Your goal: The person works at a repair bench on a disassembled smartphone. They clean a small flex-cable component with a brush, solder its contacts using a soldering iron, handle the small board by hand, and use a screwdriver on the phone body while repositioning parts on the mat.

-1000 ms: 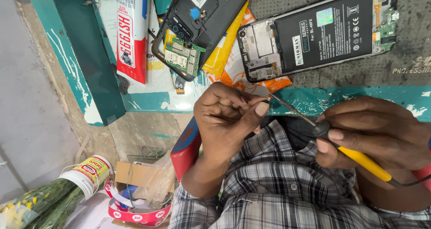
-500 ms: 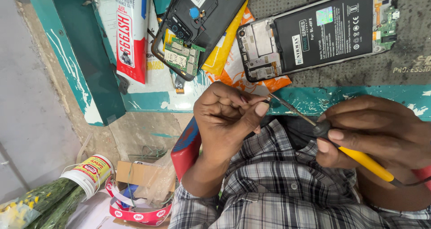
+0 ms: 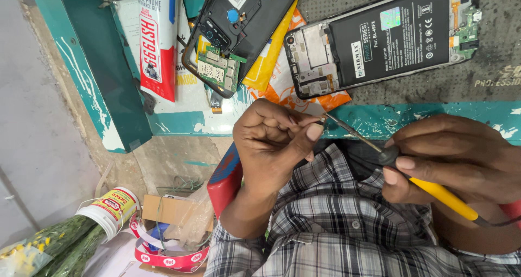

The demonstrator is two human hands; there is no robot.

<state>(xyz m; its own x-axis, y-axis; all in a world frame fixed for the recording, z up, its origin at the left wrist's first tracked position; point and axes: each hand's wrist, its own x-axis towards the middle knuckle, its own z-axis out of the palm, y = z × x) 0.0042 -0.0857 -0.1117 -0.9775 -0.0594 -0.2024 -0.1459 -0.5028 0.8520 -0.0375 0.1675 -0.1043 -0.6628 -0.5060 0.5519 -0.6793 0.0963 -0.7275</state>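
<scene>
Yellow-handled soldering iron [image 3: 434, 193] in right hand [image 3: 456, 157] grip; left hand [image 3: 271, 141] pinching its thin metal tip.

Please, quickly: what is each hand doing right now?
Left hand: closed, fingers pinched at the metal tip; what it holds cannot be told.
Right hand: closed around the yellow-handled soldering iron.

An opened phone [image 3: 380, 38] is lying on the bench [image 3: 434, 117] near its front edge, with a back cover [image 3: 244, 27] left of it. Both hands [image 3: 277, 141] [image 3: 450, 157] are meeting below that edge, a soldering iron [image 3: 412, 171] bridging them.
</scene>
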